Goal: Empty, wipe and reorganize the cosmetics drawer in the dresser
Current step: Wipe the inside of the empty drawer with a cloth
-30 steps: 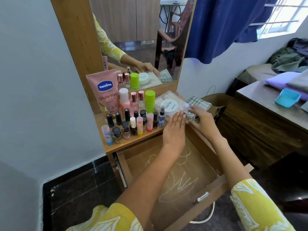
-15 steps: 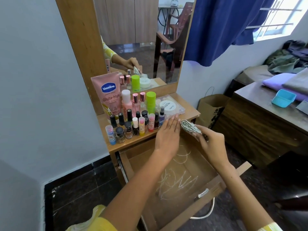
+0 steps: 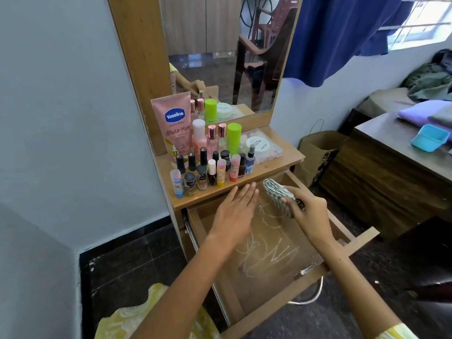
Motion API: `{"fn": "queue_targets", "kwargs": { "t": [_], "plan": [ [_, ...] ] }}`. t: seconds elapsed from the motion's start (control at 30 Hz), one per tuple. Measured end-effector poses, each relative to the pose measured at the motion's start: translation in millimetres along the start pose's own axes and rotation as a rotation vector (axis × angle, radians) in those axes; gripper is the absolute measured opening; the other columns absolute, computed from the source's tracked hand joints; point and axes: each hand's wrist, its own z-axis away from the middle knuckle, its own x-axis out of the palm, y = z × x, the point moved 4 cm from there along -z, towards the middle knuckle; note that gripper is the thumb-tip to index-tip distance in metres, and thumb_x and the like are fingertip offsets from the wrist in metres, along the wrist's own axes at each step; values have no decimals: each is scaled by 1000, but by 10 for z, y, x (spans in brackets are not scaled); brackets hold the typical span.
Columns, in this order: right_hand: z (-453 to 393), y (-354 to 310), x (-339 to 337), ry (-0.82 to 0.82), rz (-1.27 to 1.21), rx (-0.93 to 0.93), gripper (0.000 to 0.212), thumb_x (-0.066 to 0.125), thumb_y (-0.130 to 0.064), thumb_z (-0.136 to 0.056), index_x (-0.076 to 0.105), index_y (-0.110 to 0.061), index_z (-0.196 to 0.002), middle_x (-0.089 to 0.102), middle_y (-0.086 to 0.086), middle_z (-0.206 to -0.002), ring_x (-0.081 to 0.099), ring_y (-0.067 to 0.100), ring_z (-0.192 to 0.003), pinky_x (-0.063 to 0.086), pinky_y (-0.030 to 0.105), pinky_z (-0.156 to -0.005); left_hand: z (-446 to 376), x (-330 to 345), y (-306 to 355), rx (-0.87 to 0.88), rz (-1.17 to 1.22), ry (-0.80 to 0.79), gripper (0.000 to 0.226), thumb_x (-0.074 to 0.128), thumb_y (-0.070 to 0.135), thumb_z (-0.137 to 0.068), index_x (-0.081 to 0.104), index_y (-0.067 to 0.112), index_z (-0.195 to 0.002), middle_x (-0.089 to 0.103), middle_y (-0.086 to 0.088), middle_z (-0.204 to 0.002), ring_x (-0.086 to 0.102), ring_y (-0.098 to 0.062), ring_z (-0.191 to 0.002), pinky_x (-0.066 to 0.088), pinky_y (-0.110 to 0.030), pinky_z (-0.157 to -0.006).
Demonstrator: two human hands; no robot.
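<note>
The wooden drawer (image 3: 352, 243) of the dresser stands pulled out, with nothing in it but pale scribble marks on its floor. My right hand (image 3: 307, 211) hovers over the drawer's back right part, shut on a folded checked cloth (image 3: 276, 193). My left hand (image 3: 234, 214) is held flat over the drawer's back left, fingers together and stretched out, holding nothing. Several cosmetics crowd the dresser top (image 3: 291, 161): a pink Vaseline tube (image 3: 175, 126), a green bottle (image 3: 233, 138), small nail polish bottles (image 3: 201, 176) and a clear box with a white jar (image 3: 263, 145).
A mirror (image 3: 227, 52) rises behind the cosmetics. A brown paper bag (image 3: 318, 152) stands on the floor to the right, beside a dark wooden table (image 3: 391, 172) with a blue tub (image 3: 429, 137) and folded clothes. A blue curtain (image 3: 342, 35) hangs above. The white wall is at the left.
My right hand lifted the cloth from the dresser top beside the clear box and brought it down over the drawer. My left hand stayed flat and slid back slightly from the dresser edge.
</note>
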Motion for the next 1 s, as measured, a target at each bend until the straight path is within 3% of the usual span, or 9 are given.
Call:
{"fn": "queue_targets", "kwargs": {
  "t": [0.2, 0.33, 0.5, 0.57, 0.63, 0.73, 0.83, 0.93, 1.0],
  "plan": [
    [49, -282, 346, -205, 66, -119, 27, 67, -11, -85, 68, -12, -112, 73, 1, -104, 68, 13, -91, 55, 32, -85, 828, 257, -305, -270, 127, -142, 61, 28, 37, -102, -2, 16, -149, -9, -3, -157, -8, -13, -144, -14, -31, -109],
    [170, -485, 687, -533, 130, -291, 27, 59, -12, -90, 66, -13, -116, 68, 1, -117, 63, 12, -107, 39, 17, -97, 949, 320, -336, -320, 132, -209, 69, 24, 46, -100, -13, 12, -147, -27, -7, -152, -20, -17, -142, -13, -32, -111],
    [215, -208, 787, -998, 347, -90, 36, 54, -7, -90, 54, -9, -126, 55, 8, -129, 51, 22, -119, 39, 23, -97, 1057, 309, -501, -308, 165, -282, 69, 24, 47, -100, -13, 14, -148, -24, -2, -153, -16, -13, -143, -8, -32, -114],
    [220, -151, 834, -1014, 274, 107, 53, 50, -14, -93, 32, -5, -142, 41, 16, -144, 43, 28, -129, 35, 29, -103, 1090, 297, -511, -295, 189, -290, 68, 26, 46, -100, -11, 16, -149, -23, 1, -153, -16, -11, -142, -8, -32, -115],
    [251, -181, 960, -957, 230, 237, 67, 45, -24, -98, 7, -3, -149, 12, 18, -157, 18, 30, -144, 19, 34, -115, 1124, 289, -498, -294, 197, -284, 70, 28, 48, -99, -11, 18, -149, -24, 3, -152, -17, -9, -142, -8, -32, -115],
    [370, -255, 1261, -935, 264, 331, 73, 34, -38, -101, -12, -9, -149, -16, 17, -157, -15, 33, -145, -3, 44, -118, 1174, 286, -486, -301, 181, -277, 71, 28, 50, -98, -11, 19, -149, -24, 5, -152, -18, -8, -141, -8, -32, -115],
    [496, -341, 1475, -994, 419, 145, 67, 27, -42, -101, -14, -20, -149, -22, 12, -156, -21, 32, -143, -4, 50, -116, 1177, 282, -483, -297, 156, -279, 71, 27, 51, -98, -11, 19, -149, -23, 4, -153, -19, -8, -141, -8, -33, -115],
    [583, -372, 1451, -1098, 369, -144, 62, 24, -38, -102, -11, -19, -149, -18, 9, -158, -18, 28, -145, -3, 47, -117, 1176, 292, -486, -301, 127, -281, 71, 25, 52, -98, -10, 19, -149, -22, 4, -154, -21, -8, -140, -9, -35, -114],
    [537, -248, 1289, -1101, 314, -156, 67, 30, -37, -101, -11, -17, -150, -15, 8, -158, -16, 25, -145, -5, 45, -119, 1177, 302, -487, -306, 124, -283, 71, 25, 53, -98, -10, 20, -149, -22, 4, -153, -22, -8, -139, -10, -36, -114]
  ]
}}
